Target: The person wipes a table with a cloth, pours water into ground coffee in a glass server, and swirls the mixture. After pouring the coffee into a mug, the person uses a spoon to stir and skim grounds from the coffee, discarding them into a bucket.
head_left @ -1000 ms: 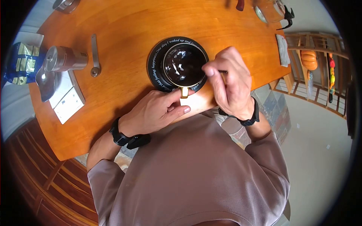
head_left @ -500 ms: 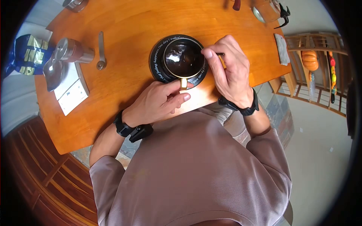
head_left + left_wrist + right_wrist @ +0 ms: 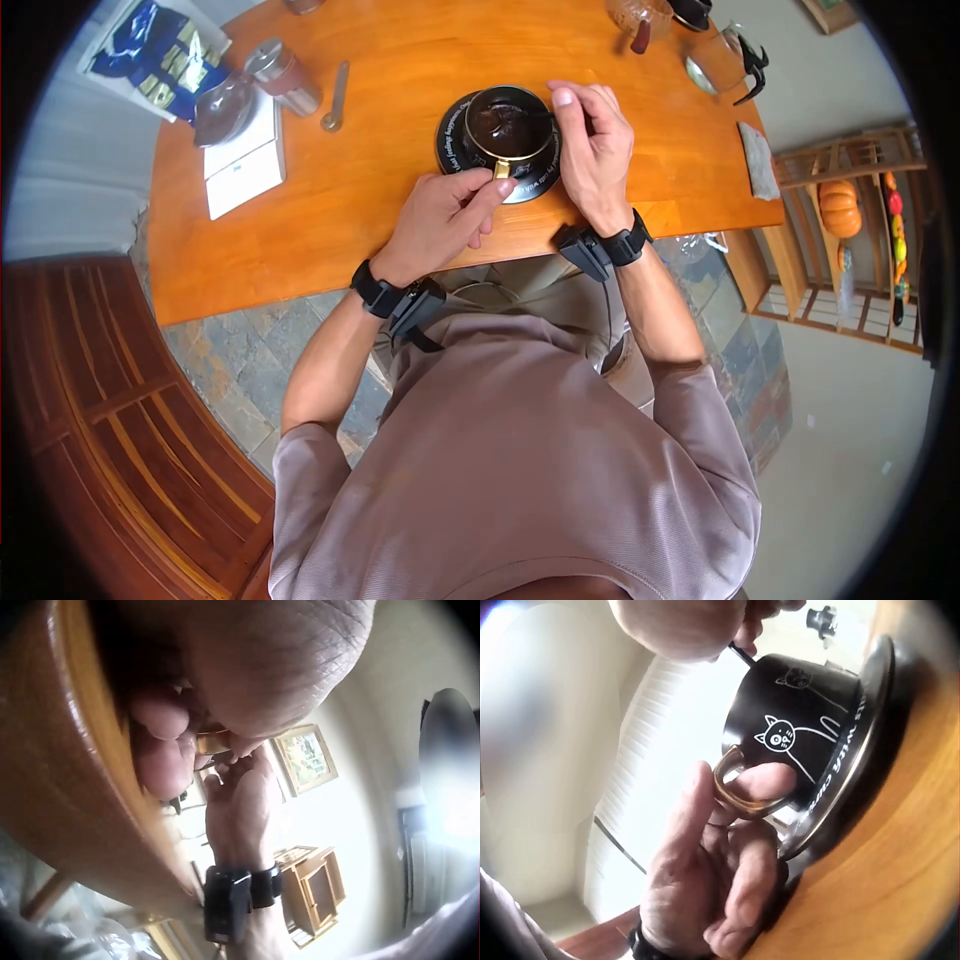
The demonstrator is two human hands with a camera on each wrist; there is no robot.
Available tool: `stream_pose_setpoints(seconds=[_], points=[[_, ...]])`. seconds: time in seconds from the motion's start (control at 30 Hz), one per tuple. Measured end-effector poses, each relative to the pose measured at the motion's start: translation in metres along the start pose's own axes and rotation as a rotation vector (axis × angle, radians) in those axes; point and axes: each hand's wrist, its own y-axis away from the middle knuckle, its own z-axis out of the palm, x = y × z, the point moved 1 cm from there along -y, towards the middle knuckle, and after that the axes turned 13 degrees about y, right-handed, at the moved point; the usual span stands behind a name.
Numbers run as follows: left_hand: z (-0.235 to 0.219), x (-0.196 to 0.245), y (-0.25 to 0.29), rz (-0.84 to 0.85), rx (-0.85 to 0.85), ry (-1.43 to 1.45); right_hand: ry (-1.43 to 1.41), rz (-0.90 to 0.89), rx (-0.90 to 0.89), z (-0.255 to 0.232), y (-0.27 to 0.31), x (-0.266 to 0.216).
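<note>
A black cup (image 3: pixel 507 128) with a gold rim and dark liquid inside stands on a black saucer (image 3: pixel 452 160) with white lettering. White cat drawings mark its side in the right wrist view. My left hand (image 3: pixel 440 222) holds the cup's gold handle (image 3: pixel 739 796), one finger through the loop and the thumb beside it. At the cup's right rim, my right hand (image 3: pixel 598 150) pinches a thin black utensil (image 3: pixel 741 654) that slants down into the cup. The utensil's lower end is hidden.
Left on the wooden table (image 3: pixel 370 240) are a long-handled scoop (image 3: pixel 337 100), a metal-topped canister (image 3: pixel 283 78), a clear dish (image 3: pixel 224 110), a white box (image 3: pixel 245 172) and a blue bag (image 3: pixel 160 60). At right are a glass carafe (image 3: pixel 718 65) and a folded grey cloth (image 3: pixel 758 160).
The head view has shifted, so the table lies higher in it. My left thumb has closed in on the cup handle. My right hand has stayed by the rim, its wrist turned somewhat.
</note>
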Motion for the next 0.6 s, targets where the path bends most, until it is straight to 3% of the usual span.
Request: stream_pose_setpoints(seconds=[0.03, 0.13, 0.17, 0.23, 0.27, 0.3, 0.37, 0.4, 0.47, 0.5, 0.57, 0.6], points=[[0.002, -0.001, 0.002, 0.01, 0.011, -0.007, -0.01, -0.012, 0.003, 0.003, 0.003, 0.004], [0.005, -0.005, 0.002, 0.041, 0.058, -0.052, -0.355, 0.429, -0.008, 0.004, 0.01, 0.019], [0.004, -0.005, 0.001, 0.048, 0.067, -0.037, -0.356, 0.422, -0.001, 0.0, 0.007, 0.024], [0.005, -0.005, 0.002, 0.05, 0.066, -0.013, -0.649, 0.605, 0.046, -0.008, 0.004, 0.044], [0.004, -0.003, 0.001, 0.051, 0.097, 0.001, -0.688, 0.66, -0.026, -0.014, 0.005, 0.057], [0.008, -0.005, 0.002, 0.041, 0.108, 0.021, -1.017, 0.847, -0.099, -0.031, 0.006, 0.081], [0.01, -0.002, 0.002, 0.054, 0.095, 0.004, -1.187, 0.967, -0.334, -0.057, 0.003, 0.078], [0.01, -0.002, 0.002, 0.057, 0.103, -0.007, -1.172, 0.974, -0.322, -0.068, 0.005, 0.084], [0.01, -0.001, 0.003, 0.071, 0.103, -0.012, -0.938, 0.864, -0.777, -0.08, 0.005, 0.086], [0.011, -0.003, 0.002, 0.073, 0.094, -0.006, -0.93, 0.868, -0.769, -0.084, 0.005, 0.086], [0.01, -0.006, 0.002, 0.079, 0.092, 0.013, -0.322, 0.763, -1.134, -0.093, 0.007, 0.066], [0.009, -0.006, 0.003, 0.079, 0.086, 0.02, -0.183, 0.733, -1.156, -0.097, 0.009, 0.053]])
